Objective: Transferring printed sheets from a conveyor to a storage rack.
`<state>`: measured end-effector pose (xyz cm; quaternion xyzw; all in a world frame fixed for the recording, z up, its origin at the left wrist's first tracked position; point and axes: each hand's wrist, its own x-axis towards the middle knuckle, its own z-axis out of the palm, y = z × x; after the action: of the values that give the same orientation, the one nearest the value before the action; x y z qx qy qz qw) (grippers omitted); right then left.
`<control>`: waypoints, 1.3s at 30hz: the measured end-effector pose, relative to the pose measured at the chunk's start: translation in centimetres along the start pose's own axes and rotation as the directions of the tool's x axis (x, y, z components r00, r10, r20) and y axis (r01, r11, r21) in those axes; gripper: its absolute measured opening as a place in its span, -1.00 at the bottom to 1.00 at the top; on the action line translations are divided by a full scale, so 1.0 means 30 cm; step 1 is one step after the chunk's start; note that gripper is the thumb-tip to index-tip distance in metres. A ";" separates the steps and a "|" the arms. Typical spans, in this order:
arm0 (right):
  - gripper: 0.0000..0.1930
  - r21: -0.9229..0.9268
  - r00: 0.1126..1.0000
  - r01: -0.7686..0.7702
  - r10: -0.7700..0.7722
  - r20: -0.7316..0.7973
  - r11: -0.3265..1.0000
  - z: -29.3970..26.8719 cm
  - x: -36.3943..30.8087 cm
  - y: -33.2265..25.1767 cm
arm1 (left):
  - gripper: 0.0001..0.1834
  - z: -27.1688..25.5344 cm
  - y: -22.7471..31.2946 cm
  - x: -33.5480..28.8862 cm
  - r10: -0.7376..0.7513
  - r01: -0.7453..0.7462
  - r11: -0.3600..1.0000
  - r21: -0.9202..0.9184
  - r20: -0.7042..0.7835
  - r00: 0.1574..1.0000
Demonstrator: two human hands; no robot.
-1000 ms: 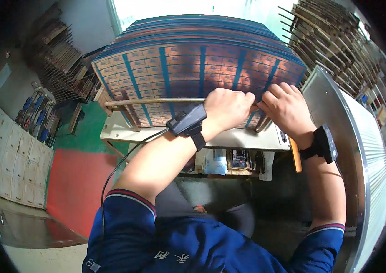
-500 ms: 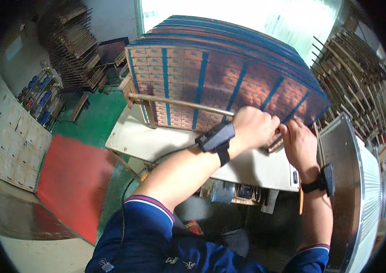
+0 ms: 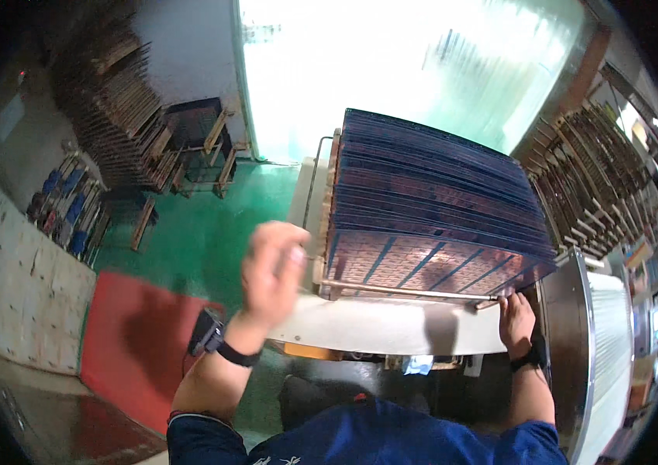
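A thick row of dark blue, copper-patterned panels (image 3: 430, 260) stands on edge in a wooden rack (image 3: 327, 292). They look like circuit boards. Across the front of the rack runs a thin metal rod (image 3: 410, 291). My right hand (image 3: 516, 322) is closed around the rod's right end, its fingertips partly hidden against the rack corner. My left hand (image 3: 271, 271) is raised just left of the rack, fingers apart and slightly blurred, holding nothing. Under the rack is a white tabletop (image 3: 391, 325).
A metal-sided cabinet (image 3: 577, 325) stands close on my right. Behind it are stacked wooden racks (image 3: 588, 174); more racks (image 3: 123, 116) stand at the far left. A red mat (image 3: 135, 333) lies on the green floor (image 3: 197, 225), and a bright window (image 3: 398, 62) is ahead.
My left hand has left the rod's right part and swung left past the rack. The right hand has moved onto the rod's end. The view has shifted, showing the panel row's top.
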<state>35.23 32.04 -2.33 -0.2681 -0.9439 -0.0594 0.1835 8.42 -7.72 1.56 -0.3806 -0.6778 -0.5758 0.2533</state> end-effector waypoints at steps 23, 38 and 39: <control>-0.58 0.845 0.660 -0.501 0.549 0.512 -0.185 0.174 0.351 0.482 | -0.67 0.158 -0.362 0.257 -0.770 0.887 -0.249 -0.389 0.635 0.062; -0.66 0.740 0.520 -0.624 0.572 0.634 -0.253 -0.020 0.104 -0.465 | -0.60 -0.484 -0.696 0.555 -0.622 0.888 -0.321 -0.330 0.780 0.065; -0.65 0.706 0.457 -0.637 0.587 0.668 -0.308 0.001 0.064 -0.534 | -0.60 -0.560 -0.745 0.578 -0.619 0.896 -0.305 -0.323 0.782 0.071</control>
<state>25.25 19.36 -1.85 -0.5365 -0.4560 0.6502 0.2854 -21.30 -21.23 5.48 0.0302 -0.4129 -0.7503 -0.5154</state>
